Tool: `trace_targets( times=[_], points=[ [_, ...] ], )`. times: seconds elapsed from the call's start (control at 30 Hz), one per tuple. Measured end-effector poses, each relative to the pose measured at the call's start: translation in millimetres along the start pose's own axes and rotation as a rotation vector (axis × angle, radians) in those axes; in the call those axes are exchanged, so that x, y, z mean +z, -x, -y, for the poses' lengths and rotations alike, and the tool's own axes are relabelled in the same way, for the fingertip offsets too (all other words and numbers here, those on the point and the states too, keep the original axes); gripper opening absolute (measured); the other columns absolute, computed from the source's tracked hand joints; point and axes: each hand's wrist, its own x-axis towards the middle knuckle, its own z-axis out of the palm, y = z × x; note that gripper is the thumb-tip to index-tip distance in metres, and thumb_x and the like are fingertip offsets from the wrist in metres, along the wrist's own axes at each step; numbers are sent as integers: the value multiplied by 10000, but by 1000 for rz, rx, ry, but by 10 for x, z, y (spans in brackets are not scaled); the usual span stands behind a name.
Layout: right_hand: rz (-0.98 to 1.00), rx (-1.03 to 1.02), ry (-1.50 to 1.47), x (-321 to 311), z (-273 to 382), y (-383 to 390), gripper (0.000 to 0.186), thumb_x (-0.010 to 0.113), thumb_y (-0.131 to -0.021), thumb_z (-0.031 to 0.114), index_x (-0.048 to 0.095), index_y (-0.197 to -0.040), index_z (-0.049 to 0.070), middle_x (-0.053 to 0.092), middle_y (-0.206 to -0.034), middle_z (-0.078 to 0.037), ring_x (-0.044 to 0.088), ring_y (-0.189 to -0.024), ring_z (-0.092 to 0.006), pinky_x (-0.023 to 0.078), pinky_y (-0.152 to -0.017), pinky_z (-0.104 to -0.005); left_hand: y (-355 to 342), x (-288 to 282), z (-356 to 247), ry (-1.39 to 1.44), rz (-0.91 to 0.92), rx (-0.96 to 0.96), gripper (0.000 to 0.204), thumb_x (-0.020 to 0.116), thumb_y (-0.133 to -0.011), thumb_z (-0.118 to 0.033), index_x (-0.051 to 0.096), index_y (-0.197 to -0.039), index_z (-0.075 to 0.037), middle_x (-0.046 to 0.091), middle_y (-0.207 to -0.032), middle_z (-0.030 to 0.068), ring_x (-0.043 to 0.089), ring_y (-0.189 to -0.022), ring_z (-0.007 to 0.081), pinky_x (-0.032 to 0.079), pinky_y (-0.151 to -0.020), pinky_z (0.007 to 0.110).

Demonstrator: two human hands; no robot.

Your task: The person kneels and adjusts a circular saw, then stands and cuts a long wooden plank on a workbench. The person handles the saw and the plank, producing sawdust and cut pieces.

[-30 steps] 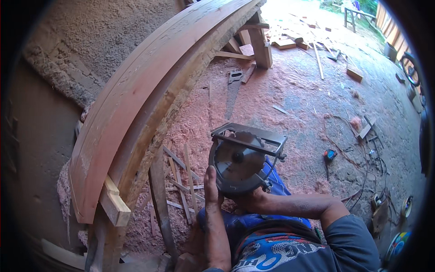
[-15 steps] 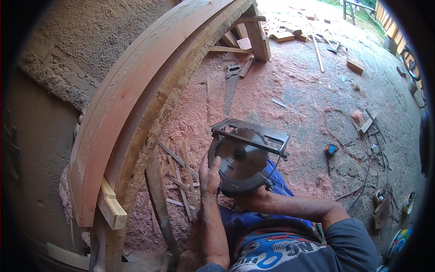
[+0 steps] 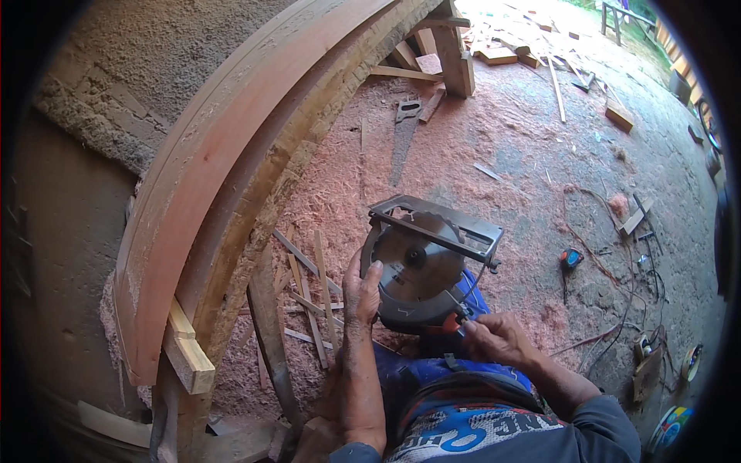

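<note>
A circular saw [image 3: 423, 266] rests over my blue-clad lap, its round toothed blade facing me and its metal base plate [image 3: 480, 228] on the far side. My left hand [image 3: 361, 292] is closed on the left edge of the saw's dark guard, thumb toward the blade. My right hand [image 3: 498, 338] is at the saw's lower right, fingers pinched beside a small metal fitting and an orange-red part. What exactly lies between those fingers is too small to make out.
At left, a long reddish plank [image 3: 204, 158] lies on a rough timber beam [image 3: 255, 201]. Pink shavings cover the floor, with a handsaw [image 3: 404, 139], thin wood strips [image 3: 309, 309] and offcuts [image 3: 495, 55]. To the right are a tape measure [image 3: 571, 258] and tangled cords [image 3: 610, 270].
My right hand has come out from beneath the saw and now pinches at its lower right corner. My left hand keeps its hold. The whole view has shifted slightly.
</note>
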Motion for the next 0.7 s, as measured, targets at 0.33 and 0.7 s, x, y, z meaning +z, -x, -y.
trace_targets(
  times=[0.33,0.7],
  points=[
    [130,146,-78,-20,104,-206,506,572,-1019,510,682,-881,36,607,-599,-6,562,-502,-84,407,-455,-247,-66,76,-35,-26,6,8,443,583,-963,-87,535,-1390,23,634,-1252,81,584,-1134,150,448,-1026,309],
    [61,-80,486,-163,44,-286,521,586,-989,455,659,-789,-21,599,-631,-123,599,-557,-273,449,-541,-396,-38,91,-58,-53,-1,-11,419,566,-965,-84,553,-1372,18,646,-1217,72,590,-1101,139,455,-1001,301]
  ],
)
